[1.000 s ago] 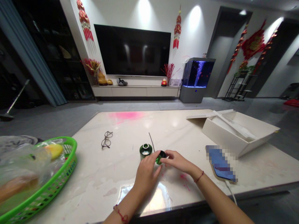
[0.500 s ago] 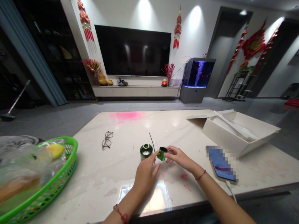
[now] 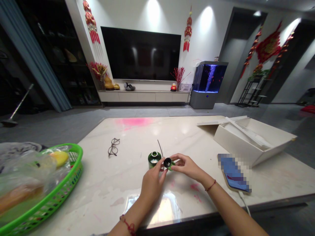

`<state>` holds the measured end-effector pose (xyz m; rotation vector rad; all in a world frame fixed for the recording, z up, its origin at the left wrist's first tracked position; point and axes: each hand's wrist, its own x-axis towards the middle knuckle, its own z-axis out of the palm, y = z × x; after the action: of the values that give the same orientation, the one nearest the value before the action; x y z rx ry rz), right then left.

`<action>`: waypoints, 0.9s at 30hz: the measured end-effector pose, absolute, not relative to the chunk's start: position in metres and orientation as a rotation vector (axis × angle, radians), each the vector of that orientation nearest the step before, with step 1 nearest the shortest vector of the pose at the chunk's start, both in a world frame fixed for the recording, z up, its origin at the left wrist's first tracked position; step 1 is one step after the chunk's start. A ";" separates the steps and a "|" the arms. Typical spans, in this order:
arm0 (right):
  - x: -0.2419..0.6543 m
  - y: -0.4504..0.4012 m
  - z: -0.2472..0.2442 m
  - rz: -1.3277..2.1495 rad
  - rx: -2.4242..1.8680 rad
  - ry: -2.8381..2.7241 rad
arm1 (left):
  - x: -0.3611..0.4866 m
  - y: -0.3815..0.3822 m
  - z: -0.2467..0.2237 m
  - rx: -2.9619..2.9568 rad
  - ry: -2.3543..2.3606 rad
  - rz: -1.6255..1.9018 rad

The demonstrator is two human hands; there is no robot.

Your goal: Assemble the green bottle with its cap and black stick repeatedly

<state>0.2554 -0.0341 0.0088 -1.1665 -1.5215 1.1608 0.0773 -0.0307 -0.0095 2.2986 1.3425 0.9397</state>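
Near the lower centre of the frame, a small green cup [image 3: 168,163] is tilting its dark, round mouth toward the camera, held above the table [image 3: 98,190] between two bare hands. The right hand [image 3: 185,167] is pinching its right side, thumb and fingertips closing on the green wall with only the cup's edge between them. The left hand [image 3: 152,180] is reaching in from the lower left, index finger and thumb standing slightly apart, their tips touching or just beside the cup's left edge; whether they are gripping it, I cannot tell. A thin black stick [image 3: 160,146] is slanting down to the left fingertips, its lower end partly hidden there. Just beyond that hand, a green jar [image 3: 154,160] is standing upright, showing a pale ring at its neck. Glasses [image 3: 114,146] are lying left of centre, and a green basket [image 3: 79,154] is filling the lower left, holding clear bags [image 3: 24,170]. At the right, a phone [image 3: 235,175] is lying with a white cable [image 3: 244,201] running from it, and a white box [image 3: 232,146] is sitting open behind. A TV [image 3: 141,52] is hanging at upper centre.
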 end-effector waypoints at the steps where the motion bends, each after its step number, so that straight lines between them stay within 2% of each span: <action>1: 0.255 -0.035 0.010 1.164 -1.146 -1.527 | 0.077 -0.030 -0.010 2.286 1.339 0.954; 11: 0.257 -0.035 0.006 0.943 -1.288 -1.660 | 0.078 -0.030 -0.008 2.153 1.288 0.938; 27: 0.251 -0.030 -0.016 0.907 -1.374 -1.670 | 0.080 -0.028 -0.001 1.981 1.385 0.670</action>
<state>0.2507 -0.0303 -0.0162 -1.3738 -1.6703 0.9072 0.0803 -0.0284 -0.0008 1.9807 1.3853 0.6698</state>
